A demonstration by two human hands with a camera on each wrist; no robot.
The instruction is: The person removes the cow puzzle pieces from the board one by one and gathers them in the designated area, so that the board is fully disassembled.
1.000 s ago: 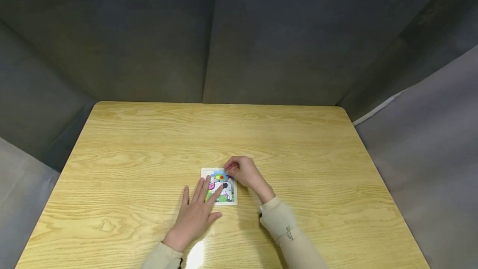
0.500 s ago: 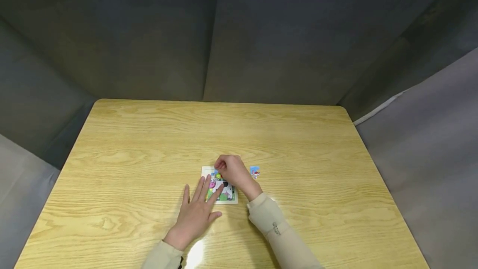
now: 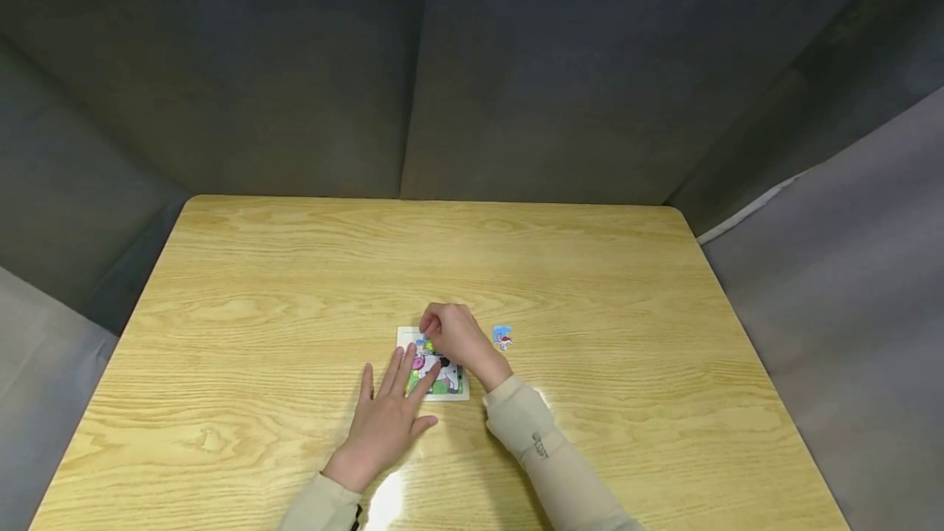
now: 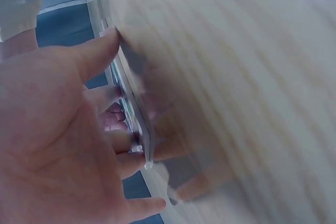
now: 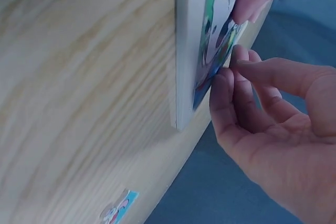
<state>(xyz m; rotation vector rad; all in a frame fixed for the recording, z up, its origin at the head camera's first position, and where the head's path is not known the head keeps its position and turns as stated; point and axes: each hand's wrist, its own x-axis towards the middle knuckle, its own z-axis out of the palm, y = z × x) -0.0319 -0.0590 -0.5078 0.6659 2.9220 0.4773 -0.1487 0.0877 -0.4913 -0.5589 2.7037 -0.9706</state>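
Observation:
A small square cow jigsaw puzzle (image 3: 447,381) in a pale frame (image 3: 403,336) lies on the table. Spread fingers of my left hand (image 3: 385,423) rest across its left side. In the left wrist view, several of that hand's fingers reach over the board's edge. My right hand (image 3: 459,338) is at the upper part of the puzzle, fingers curled and thumb against the fingertips. From the right wrist view, these fingertips touch the blue part near the border; whether a piece is between them is hidden. A loose blue puzzle piece (image 3: 502,338) with a red-and-white figure lies to the right.
The wood-grain table (image 3: 295,269) extends around the puzzle on all sides. Dark grey curtains (image 3: 546,72) hang behind it, with paler cloth (image 3: 848,269) along the right. Light glares off the tabletop near my left sleeve (image 3: 322,505).
My right hand has shifted left along the upper part of the puzzle, uncovering the loose piece to its right. It has barely moved in the last half second. The left hand stays in place.

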